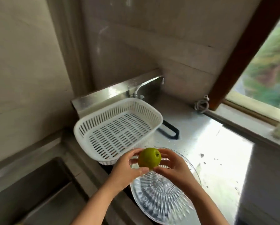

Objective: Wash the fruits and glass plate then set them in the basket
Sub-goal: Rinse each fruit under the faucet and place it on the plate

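Note:
A green apple (149,158) is held between both hands, above the near edge of the white basket and the glass plate. My left hand (126,169) grips its left side and my right hand (172,166) grips its right side and underside. The cut-glass plate (162,200) lies on the steel counter under my hands, partly hidden by them. The white slotted plastic basket (119,129) stands behind it with nothing inside.
A steel sink (38,192) lies at the lower left. A tap (139,90) sits on the steel ledge behind the basket. A black handle (170,129) pokes out right of the basket. The wet counter (217,151) runs to a window sill at right.

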A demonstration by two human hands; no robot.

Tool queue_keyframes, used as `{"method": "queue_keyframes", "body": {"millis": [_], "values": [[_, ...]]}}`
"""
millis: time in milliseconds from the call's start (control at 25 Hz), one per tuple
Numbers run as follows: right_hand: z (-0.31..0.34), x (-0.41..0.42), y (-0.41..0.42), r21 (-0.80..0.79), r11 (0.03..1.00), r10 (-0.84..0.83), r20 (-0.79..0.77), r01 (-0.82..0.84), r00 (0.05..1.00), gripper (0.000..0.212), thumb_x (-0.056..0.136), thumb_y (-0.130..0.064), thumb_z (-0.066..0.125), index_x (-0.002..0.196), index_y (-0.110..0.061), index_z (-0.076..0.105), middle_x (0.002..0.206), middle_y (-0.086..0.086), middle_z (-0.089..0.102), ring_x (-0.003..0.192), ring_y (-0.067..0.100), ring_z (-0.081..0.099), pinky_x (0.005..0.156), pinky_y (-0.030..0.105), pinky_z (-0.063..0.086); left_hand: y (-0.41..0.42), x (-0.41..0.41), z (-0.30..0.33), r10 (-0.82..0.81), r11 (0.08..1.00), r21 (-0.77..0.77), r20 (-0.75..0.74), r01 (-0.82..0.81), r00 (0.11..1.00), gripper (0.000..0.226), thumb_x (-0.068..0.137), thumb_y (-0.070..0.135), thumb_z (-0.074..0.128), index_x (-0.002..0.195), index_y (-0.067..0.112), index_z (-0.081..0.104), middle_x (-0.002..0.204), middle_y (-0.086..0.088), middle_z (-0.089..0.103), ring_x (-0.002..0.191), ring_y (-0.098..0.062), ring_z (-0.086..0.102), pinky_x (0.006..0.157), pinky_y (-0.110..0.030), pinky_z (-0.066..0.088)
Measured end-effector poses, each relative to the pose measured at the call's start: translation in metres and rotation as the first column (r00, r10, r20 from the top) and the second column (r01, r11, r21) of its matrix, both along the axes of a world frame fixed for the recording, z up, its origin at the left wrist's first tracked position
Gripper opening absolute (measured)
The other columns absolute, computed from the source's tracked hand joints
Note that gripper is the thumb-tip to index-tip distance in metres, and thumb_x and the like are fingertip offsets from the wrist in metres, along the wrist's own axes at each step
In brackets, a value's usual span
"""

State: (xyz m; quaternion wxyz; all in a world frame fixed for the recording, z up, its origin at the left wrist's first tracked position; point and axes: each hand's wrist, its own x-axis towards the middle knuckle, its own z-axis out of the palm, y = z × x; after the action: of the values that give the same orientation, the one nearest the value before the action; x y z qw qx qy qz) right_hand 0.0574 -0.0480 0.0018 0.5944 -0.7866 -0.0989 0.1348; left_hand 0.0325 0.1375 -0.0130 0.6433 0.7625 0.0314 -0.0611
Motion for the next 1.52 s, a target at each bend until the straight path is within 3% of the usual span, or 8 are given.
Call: {"method": "queue_keyframes", "body": {"millis": [80, 440, 800, 1000, 1120, 1320, 1400, 1520], "values": [[-0.017, 0.005, -0.017, -0.035, 0.999, -0.021, -0.013, 0.021, 1.000, 0.049, 0.063, -0.005, 0.080, 0.100, -0.029, 0.060, 0.105, -0.001, 0.068, 0.090, 0.008, 0.068, 0.073, 0.020, 0.056, -0.016, 0.011, -0.013, -0.046, 0.996, 0.069, -0.033, 0.048, 0.998, 0.061, 0.066, 0.013, 0.078, 0.120, 0.029, 0.054, 0.118, 0.012, 0.058, 0.104, 0.003, 0.055, 0.080, -0.009, 0.047], [-0.072, 0.008, -0.054, -0.151, 0.983, -0.112, -0.058, 0.102, 0.992, 0.052, 0.063, -0.001, 0.077, 0.097, -0.033, 0.056, 0.100, -0.010, 0.063, 0.088, -0.009, 0.062, 0.066, 0.007, 0.051, -0.053, 0.027, -0.065, -0.123, 0.951, 0.278, -0.065, 0.136, 0.990, 0.064, 0.066, 0.017, 0.078, 0.123, 0.030, 0.052, 0.127, 0.003, 0.052, 0.116, -0.012, 0.051, 0.101, -0.038, 0.047], [-0.078, 0.009, -0.061, -0.184, 0.980, -0.090, -0.085, 0.073, 0.992, 0.053, 0.066, -0.007, 0.077, 0.113, -0.019, 0.056, 0.109, -0.002, 0.064, 0.100, 0.006, 0.061, 0.085, 0.024, 0.054, -0.062, 0.029, -0.071, -0.142, 0.939, 0.301, -0.100, 0.166, 0.985, 0.066, 0.070, 0.014, 0.075, 0.127, 0.030, 0.048, 0.132, -0.001, 0.049, 0.117, -0.015, 0.050, 0.103, -0.034, 0.043], [-0.062, 0.006, -0.066, -0.191, 0.975, -0.129, -0.094, 0.109, 0.987, 0.060, 0.067, -0.005, 0.078, 0.119, -0.018, 0.052, 0.110, 0.006, 0.065, 0.096, 0.011, 0.064, 0.072, 0.014, 0.053, -0.054, 0.025, -0.059, -0.119, 0.955, 0.257, -0.133, 0.151, 0.984, 0.070, 0.070, 0.016, 0.075, 0.132, 0.030, 0.044, 0.132, 0.006, 0.052, 0.117, -0.005, 0.047, 0.104, -0.032, 0.041], [-0.037, 0.004, -0.065, -0.188, 0.972, -0.151, -0.049, 0.140, 0.987, 0.058, 0.069, -0.006, 0.077, 0.119, -0.021, 0.053, 0.105, -0.002, 0.063, 0.094, 0.006, 0.062, 0.066, 0.009, 0.051, -0.039, 0.018, -0.044, -0.100, 0.971, 0.203, -0.123, 0.123, 0.987, 0.069, 0.073, 0.018, 0.073, 0.133, 0.030, 0.041, 0.123, 0.012, 0.052, 0.113, -0.004, 0.049, 0.095, -0.024, 0.042], [0.008, -0.011, -0.022, -0.156, 0.988, -0.016, 0.020, 0.019, 1.000, 0.048, 0.071, -0.003, 0.074, 0.111, -0.023, 0.058, 0.103, 0.000, 0.066, 0.089, 0.009, 0.065, 0.069, 0.015, 0.055, 0.000, -0.009, -0.011, 0.008, 1.000, 0.009, -0.063, -0.007, 0.998, 0.052, 0.080, 0.024, 0.067, 0.126, 0.030, 0.044, 0.113, 0.009, 0.061, 0.102, -0.001, 0.059, 0.072, -0.008, 0.049], [0.017, -0.022, 0.020, -0.178, 0.977, 0.123, 0.030, -0.116, 0.992, 0.046, 0.071, -0.005, 0.075, 0.112, -0.020, 0.059, 0.101, 0.002, 0.067, 0.086, 0.014, 0.066, 0.075, 0.022, 0.056, 0.026, -0.039, -0.005, 0.141, 0.989, -0.048, -0.050, -0.143, 0.989, 0.045, 0.083, 0.018, 0.064, 0.123, 0.026, 0.047, 0.105, 0.003, 0.064, 0.094, -0.005, 0.062, 0.071, -0.008, 0.049], [0.013, -0.042, 0.089, -0.236, 0.917, 0.337, 0.025, -0.322, 0.941, 0.040, 0.071, -0.005, 0.074, 0.104, -0.025, 0.061, 0.092, -0.005, 0.066, 0.079, 0.010, 0.065, 0.071, 0.014, 0.051, 0.068, -0.094, -0.012, 0.376, 0.922, -0.071, -0.076, -0.381, 0.924, 0.040, 0.083, 0.005, 0.061, 0.121, 0.016, 0.051, 0.091, -0.001, 0.065, 0.078, -0.011, 0.062, 0.070, -0.008, 0.048]]}}
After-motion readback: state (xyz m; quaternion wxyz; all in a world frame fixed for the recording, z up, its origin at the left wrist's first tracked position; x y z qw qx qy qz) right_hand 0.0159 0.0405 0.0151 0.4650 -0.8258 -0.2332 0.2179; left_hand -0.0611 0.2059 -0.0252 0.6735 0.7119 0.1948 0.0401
